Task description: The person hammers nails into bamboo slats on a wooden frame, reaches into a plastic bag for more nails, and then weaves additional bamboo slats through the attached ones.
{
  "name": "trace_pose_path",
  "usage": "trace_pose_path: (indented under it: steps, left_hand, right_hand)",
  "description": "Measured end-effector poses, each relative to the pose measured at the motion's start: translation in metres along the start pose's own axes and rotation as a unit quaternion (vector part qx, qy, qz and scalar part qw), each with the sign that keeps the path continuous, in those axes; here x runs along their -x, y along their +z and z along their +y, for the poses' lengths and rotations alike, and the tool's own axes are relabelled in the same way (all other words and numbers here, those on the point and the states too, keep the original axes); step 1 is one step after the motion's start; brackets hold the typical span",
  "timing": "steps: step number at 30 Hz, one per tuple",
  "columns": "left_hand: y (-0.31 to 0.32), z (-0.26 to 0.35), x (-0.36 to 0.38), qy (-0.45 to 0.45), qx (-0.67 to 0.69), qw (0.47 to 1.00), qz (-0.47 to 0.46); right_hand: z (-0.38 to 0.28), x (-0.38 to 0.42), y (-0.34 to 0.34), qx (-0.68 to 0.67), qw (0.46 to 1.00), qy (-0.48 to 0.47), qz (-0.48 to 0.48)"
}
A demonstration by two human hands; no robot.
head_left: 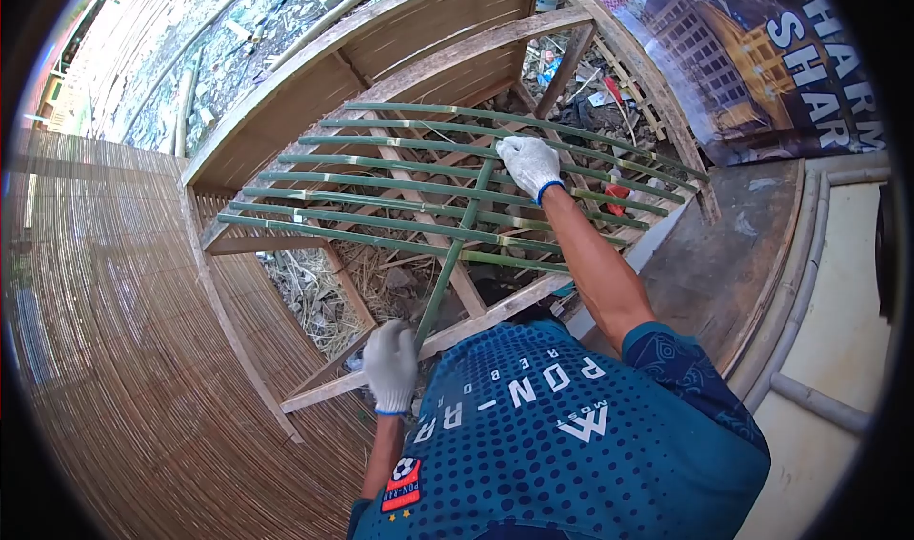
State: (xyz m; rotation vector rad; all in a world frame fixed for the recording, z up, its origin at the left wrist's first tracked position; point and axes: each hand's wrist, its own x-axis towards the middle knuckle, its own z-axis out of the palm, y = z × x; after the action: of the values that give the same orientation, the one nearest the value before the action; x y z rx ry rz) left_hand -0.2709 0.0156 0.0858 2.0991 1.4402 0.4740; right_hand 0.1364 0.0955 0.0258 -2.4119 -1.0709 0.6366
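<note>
Several long green bamboo strips (381, 164) lie side by side across a wooden frame (347, 385). A green crosspiece (462, 230) runs across them, over some and under others. My right hand (530, 167), in a white glove with a blue cuff, is closed at the crosspiece's far end, where it meets a long strip. My left hand (390, 364), gloved too, is beside the crosspiece's near end, low at the frame's front edge. Its fingers are blurred, and I cannot make out whether they touch the crosspiece.
A slatted bamboo panel (143, 330) spans the left side. Brown boards (428, 26) rise behind the strips. Rubble and straw (324, 292) show below the frame. At the right are a printed banner (743, 54), a dark board (728, 245) and bamboo poles (800, 283).
</note>
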Motion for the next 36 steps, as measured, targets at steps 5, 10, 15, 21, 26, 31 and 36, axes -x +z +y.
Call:
trace_pose_path:
  steps: [5, 10, 15, 21, 26, 31, 36]
  left_hand:
    - [0.044, 0.036, -0.070, 0.097, 0.079, 0.991, 0.056]
    - [0.089, 0.099, -0.220, 0.297, 0.043, 0.954, 0.027]
    - [0.148, 0.104, -0.291, 0.364, -0.087, 0.921, -0.112]
    - [0.157, 0.132, -0.297, 0.173, -0.077, 0.942, -0.278]
    - [0.168, 0.139, -0.302, 0.122, -0.076, 0.944, -0.298]
    - [0.171, 0.132, -0.288, 0.147, -0.068, 0.960, -0.228]
    - [0.169, 0.133, -0.285, 0.153, -0.071, 0.963, -0.209]
  right_hand:
    - [-0.003, -0.006, -0.003, 0.032, 0.999, 0.018, -0.015]
    - [-0.004, -0.007, -0.001, 0.058, 0.997, 0.027, -0.032]
    - [-0.006, -0.006, 0.003, 0.018, 0.999, 0.040, 0.005]
    - [-0.006, 0.005, 0.005, 0.038, 0.998, 0.002, 0.045]
    - [0.013, 0.010, -0.017, -0.027, 0.984, -0.143, 0.106]
    - [0.019, -0.030, -0.051, 0.127, 0.929, -0.287, 0.197]
    - [0.034, -0.051, -0.042, 0.081, 0.979, -0.186, 0.002]
